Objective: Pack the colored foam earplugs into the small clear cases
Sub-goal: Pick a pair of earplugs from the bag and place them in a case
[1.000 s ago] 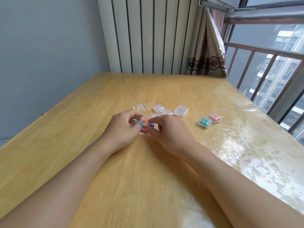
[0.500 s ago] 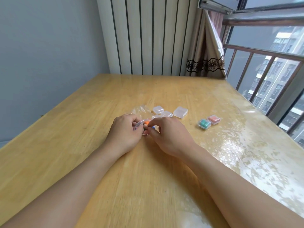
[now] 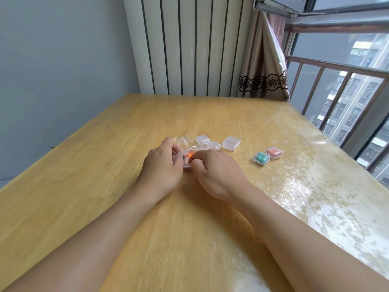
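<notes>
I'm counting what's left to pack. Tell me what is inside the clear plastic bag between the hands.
The clear plastic bag shows an orange earplug and a sliver of something green. The left hand and right hand cover the rest, so no count is possible.

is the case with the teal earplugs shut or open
Shut: the teal case sits flat on the table with its clear lid down over the earplugs, beside the pink case.

Pale wood table (image 3: 88, 178) with a clear glossy cover shining on the right. Grey-blue wall (image 3: 59, 60) left, striped white panel (image 3: 189, 45) behind, maybe a radiator. Beige curtain (image 3: 263, 66), railed window (image 3: 341, 85), apartment blocks outside.
</notes>
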Tool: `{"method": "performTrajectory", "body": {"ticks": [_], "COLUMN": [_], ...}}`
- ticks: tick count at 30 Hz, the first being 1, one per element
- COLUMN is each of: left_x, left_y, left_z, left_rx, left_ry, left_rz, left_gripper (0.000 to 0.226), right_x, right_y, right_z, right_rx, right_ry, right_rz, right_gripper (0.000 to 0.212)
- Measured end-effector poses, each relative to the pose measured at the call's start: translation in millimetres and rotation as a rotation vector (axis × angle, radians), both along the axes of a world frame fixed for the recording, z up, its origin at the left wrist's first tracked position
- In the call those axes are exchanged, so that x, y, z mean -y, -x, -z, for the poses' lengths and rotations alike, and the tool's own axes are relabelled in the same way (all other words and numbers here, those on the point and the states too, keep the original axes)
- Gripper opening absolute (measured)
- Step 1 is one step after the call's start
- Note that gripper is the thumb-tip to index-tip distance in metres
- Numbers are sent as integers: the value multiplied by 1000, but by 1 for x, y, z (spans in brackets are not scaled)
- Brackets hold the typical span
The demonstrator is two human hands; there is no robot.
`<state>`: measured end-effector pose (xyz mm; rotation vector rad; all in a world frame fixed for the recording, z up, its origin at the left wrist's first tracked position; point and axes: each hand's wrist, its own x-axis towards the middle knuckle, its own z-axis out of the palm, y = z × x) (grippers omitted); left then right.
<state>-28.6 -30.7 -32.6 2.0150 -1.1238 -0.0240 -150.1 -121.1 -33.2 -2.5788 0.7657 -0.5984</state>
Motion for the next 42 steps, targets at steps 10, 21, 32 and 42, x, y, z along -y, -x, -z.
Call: {"method": "performTrajectory", "body": {"ticks": [10,21,32,42], "left_x": [6,10,8,7], "left_y": [-7,-2,0,2], "left_z": [7,13,13,9], "left_rx": [-267,-173,-119,-80], "left_ry": [-61,39,61,66], "left_rz": [165,57,100,4], "left_gripper": [42,21,22,16], "right_x": [6,5,3,9], "right_y": [-2,-4,-3,0], "right_z": [6,0,-2,2], "right_rx": [14,-78,-106,2], "right_ry": [9,100,67,130], "right_rz": [148,165,164,128], "right_gripper": [18,25,30,30]}}
